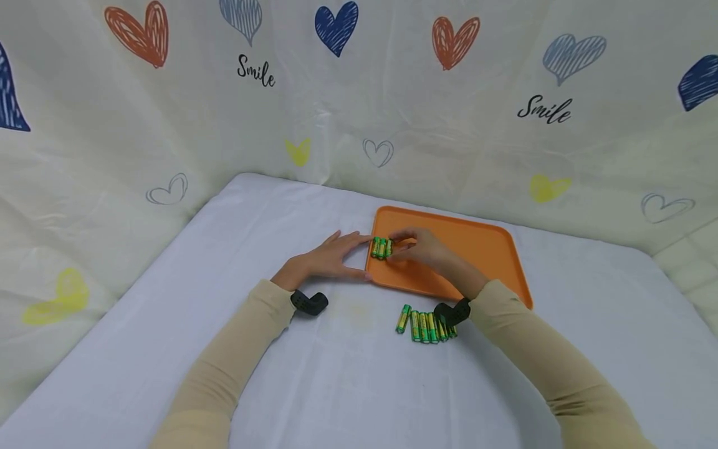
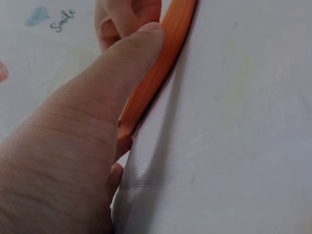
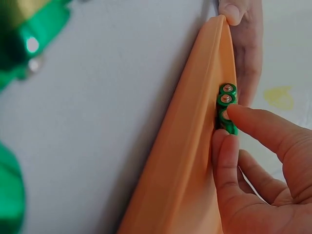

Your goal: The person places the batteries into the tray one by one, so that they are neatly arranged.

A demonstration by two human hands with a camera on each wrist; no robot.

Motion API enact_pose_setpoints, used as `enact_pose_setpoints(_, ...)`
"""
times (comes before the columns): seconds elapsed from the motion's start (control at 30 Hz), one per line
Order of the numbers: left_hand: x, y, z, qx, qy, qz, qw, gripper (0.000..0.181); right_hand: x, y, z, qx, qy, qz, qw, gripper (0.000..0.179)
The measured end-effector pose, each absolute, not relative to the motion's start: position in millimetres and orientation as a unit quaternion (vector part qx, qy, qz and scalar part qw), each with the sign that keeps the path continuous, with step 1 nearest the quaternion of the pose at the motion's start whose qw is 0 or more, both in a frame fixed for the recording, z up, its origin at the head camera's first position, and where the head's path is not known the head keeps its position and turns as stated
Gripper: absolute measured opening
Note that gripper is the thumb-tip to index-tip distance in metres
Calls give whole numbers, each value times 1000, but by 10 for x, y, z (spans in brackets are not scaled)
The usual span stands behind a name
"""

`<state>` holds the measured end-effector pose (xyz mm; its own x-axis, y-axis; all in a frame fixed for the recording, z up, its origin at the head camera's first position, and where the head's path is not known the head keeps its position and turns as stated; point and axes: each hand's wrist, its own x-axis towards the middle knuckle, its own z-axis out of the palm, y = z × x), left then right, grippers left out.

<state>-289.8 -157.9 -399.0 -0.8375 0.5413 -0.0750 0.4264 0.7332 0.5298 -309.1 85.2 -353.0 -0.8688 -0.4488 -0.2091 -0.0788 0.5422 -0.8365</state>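
An orange tray (image 1: 460, 243) lies on the white cloth, with several green-and-gold batteries (image 1: 378, 247) side by side at its left edge. My left hand (image 1: 331, 259) has its fingers spread, thumb and fingertips at the tray's left rim. In the right wrist view, my right hand (image 3: 287, 175) pinches the nearest battery (image 3: 231, 127) of that row between thumb and fingers. Its neighbours (image 3: 226, 99) stand out beyond it, metal ends toward the camera. The left wrist view has my left thumb (image 2: 141, 41) over the orange rim (image 2: 158, 73).
In front of the tray, several more batteries (image 1: 424, 327) lie in a row on the cloth, partly hidden under the right wrist's black camera (image 1: 452, 312). One battery (image 1: 402, 318) lies slightly apart at their left. A curtain (image 1: 336, 100) printed with hearts hangs behind the table.
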Motion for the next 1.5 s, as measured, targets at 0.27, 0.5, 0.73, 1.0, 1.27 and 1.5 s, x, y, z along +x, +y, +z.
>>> enact_pose_setpoints(0.27, -2889, -1548, -3921, 269, 924, 253, 104, 92, -3068, 879, -3478, -163, 855, -449, 203, 56)
enact_pose_setpoints(0.5, -2893, -1535, -3923, 270, 922, 257, 106, 93, -3059, 921, -3447, -171, 853, -446, 209, 56)
enact_pose_setpoints(0.73, -2881, -1520, -3931, 269, 920, 263, 113, 93, -3048, 963, -3456, -175, 848, -451, 217, 55)
enact_pose_setpoints(1.0, -2875, -1520, -3945, 269, 920, 263, 109, 93, -2988, 981, -3451, -169, 845, -456, 223, 53)
enact_pose_setpoints(1.27, -2855, -1530, -3953, 267, 921, 263, 107, 92, -2921, 1019, -3450, -174, 844, -455, 223, 51)
enact_pose_setpoints(1.5, -2844, -1526, -3946, 256, 924, 261, 111, 93, -2879, 1068, -3439, -176, 843, -457, 222, 49)
